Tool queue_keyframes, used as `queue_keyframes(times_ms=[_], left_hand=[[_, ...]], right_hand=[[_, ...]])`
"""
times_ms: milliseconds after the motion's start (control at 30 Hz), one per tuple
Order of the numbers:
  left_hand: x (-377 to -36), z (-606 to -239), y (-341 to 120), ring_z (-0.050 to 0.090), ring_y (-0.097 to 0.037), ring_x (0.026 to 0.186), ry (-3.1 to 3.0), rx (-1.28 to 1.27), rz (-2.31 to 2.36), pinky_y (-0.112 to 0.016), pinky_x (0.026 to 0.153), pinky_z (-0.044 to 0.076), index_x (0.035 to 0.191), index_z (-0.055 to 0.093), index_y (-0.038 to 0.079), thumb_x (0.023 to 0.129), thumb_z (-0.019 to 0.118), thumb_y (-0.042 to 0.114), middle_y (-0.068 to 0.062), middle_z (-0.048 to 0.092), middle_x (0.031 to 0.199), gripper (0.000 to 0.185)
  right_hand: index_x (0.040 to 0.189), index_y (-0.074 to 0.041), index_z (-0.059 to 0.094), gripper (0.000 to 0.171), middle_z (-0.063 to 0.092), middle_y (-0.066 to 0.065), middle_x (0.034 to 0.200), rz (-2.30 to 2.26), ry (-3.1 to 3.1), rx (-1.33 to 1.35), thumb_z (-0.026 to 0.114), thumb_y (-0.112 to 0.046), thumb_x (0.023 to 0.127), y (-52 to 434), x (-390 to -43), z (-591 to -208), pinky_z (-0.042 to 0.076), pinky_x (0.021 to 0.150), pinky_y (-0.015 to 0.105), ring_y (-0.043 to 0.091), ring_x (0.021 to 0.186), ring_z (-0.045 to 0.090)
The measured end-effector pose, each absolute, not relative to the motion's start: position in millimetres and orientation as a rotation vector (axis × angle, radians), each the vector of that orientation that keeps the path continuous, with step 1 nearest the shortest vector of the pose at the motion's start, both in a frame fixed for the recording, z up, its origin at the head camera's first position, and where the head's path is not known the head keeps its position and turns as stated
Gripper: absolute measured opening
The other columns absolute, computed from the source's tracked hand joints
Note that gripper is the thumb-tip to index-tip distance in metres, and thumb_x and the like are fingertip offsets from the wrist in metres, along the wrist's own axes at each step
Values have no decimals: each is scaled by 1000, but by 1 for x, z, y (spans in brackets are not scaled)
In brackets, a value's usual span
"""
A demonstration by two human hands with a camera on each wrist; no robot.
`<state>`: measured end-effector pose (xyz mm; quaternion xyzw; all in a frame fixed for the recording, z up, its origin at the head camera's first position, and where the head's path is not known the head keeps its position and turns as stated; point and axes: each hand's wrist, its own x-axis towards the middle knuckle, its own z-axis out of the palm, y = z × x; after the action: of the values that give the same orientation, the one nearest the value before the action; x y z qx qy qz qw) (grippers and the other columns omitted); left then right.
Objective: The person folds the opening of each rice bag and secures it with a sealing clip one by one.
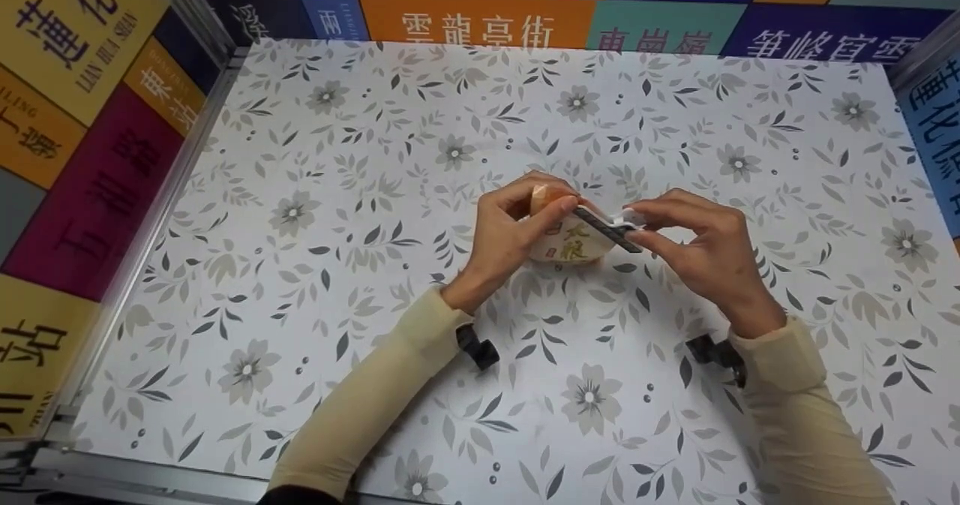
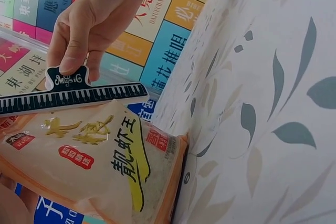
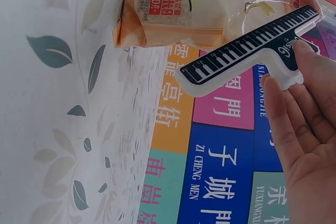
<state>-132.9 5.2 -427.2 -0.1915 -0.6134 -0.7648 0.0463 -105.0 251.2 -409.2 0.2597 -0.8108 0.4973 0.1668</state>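
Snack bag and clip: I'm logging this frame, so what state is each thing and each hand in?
Snack bag: upright on the table, held at its top, its top edge against the clip.
Clip: piano-key print, at the bag's top, pinched at its handle; whether its jaws are closed cannot be told.
Left hand: grips the bag's top.
Right hand: pinches the clip's handle.
Table: floral cover, flat.

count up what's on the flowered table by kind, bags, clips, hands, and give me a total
Snack bags: 1, the orange-edged snack bag, held by the left hand.
Clips: 1, the piano-key clip, pinched by the right hand.
Hands: 2.
Total: 4.
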Motion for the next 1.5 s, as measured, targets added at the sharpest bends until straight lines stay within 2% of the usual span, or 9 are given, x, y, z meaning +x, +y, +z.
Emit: queue_keyframes(times_ms=[267, 400, 567, 700, 767, 967, 1100, 1333, 1500], left_hand=[[-131, -433, 1, 66, -10, 85, -1936, -556, -2292, -25, 78, 55, 107, 76, -2, 92, 77, 8, -10, 76, 100, 18], [-130, -436, -1, 68, -11, 91, -1928, -532, -2281, -26, 85, 56, 108, 74, -4, 92, 77, 6, -15, 75, 103, 20], [-130, -438, -3, 71, -12, 97, -1963, -518, -2226, -38, 94, 59, 107, 75, -3, 91, 79, 8, -18, 76, 105, 19], [-130, -438, -4, 72, -11, 95, -1994, -528, -2187, -51, 93, 59, 106, 77, -1, 91, 80, 10, -17, 77, 104, 18], [-130, -437, -5, 72, -11, 95, -2003, -534, -2175, -53, 92, 59, 106, 77, 0, 91, 80, 10, -17, 78, 104, 18], [-130, -435, -6, 73, -11, 94, -2028, -535, -2141, -49, 90, 60, 105, 79, 2, 92, 80, 12, -15, 79, 105, 17], [-131, -435, -6, 74, -11, 94, -2041, -539, -2127, -46, 90, 61, 104, 79, 1, 92, 80, 12, -16, 79, 106, 16], [-132, -436, -6, 74, -11, 93, -2020, -553, -2153, -52, 90, 61, 103, 78, -1, 92, 80, 9, -17, 79, 105, 15], [-131, -437, -6, 75, -13, 94, -2031, -544, -2153, -49, 90, 62, 104, 78, -1, 91, 80, 9, -17, 79, 106, 16]], right_hand=[[108, -4, 82, 37, 78, 14, 92, 1405, -2306, 729, 86, 12, 75, 250, -105, -410, 59, 81, 16, 4, 85, 72], [108, -4, 82, 38, 78, 14, 91, 1401, -2304, 719, 87, 12, 74, 250, -106, -410, 59, 80, 16, 4, 84, 73], [108, -5, 82, 37, 78, 14, 91, 1392, -2308, 710, 87, 11, 75, 250, -105, -410, 59, 80, 15, 2, 85, 73], [108, -4, 82, 38, 78, 14, 91, 1397, -2304, 706, 87, 12, 74, 251, -105, -410, 59, 79, 15, 2, 86, 73], [108, -2, 81, 38, 78, 15, 92, 1415, -2293, 704, 86, 14, 73, 250, -105, -411, 59, 79, 16, 3, 85, 73], [106, 2, 81, 39, 77, 17, 91, 1485, -2246, 705, 85, 19, 71, 248, -106, -412, 60, 80, 18, 5, 84, 72], [106, 1, 81, 39, 77, 15, 91, 1487, -2247, 693, 85, 19, 71, 247, -106, -411, 60, 80, 18, 5, 84, 72], [108, -1, 81, 39, 77, 14, 91, 1466, -2247, 691, 85, 16, 73, 244, -106, -408, 59, 81, 18, 4, 86, 72], [108, -1, 81, 40, 78, 14, 92, 1464, -2247, 679, 85, 16, 73, 243, -105, -409, 59, 80, 17, 3, 86, 72]])
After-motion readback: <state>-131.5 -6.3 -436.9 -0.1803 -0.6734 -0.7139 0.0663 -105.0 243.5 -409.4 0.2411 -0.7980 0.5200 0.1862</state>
